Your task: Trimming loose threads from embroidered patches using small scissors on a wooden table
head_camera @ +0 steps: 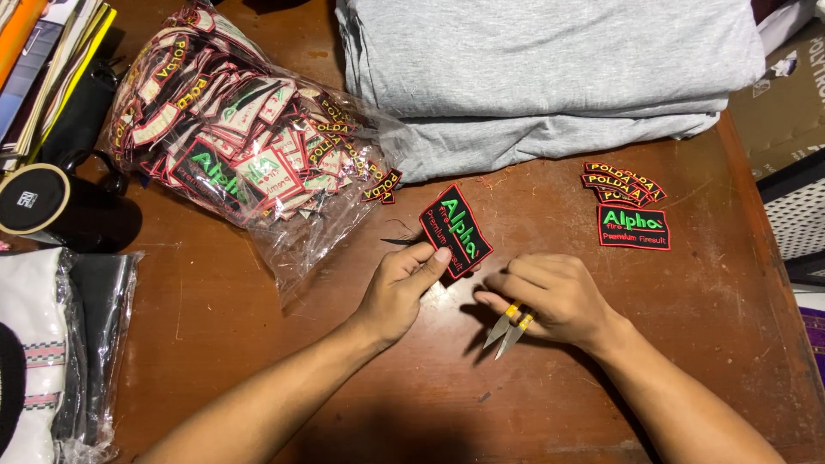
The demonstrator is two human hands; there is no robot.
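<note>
My left hand [402,288] pinches a black embroidered patch [454,228] with a red border and green lettering, holding it by its lower edge just above the brown wooden table [258,378]. My right hand [550,296] is closed around small metal thread snips [509,331] with yellow bands, blades pointing down toward me. The two hands sit close together, the right fingertips near the patch's lower corner. Loose dark thread lies left of the patch.
A clear plastic bag [249,142] full of similar patches lies at the upper left. Folded grey fabric [550,69] is stacked at the back. Several finished patches [632,215] rest at the right. A black cup [43,202] and bagged garments [51,352] sit at the left.
</note>
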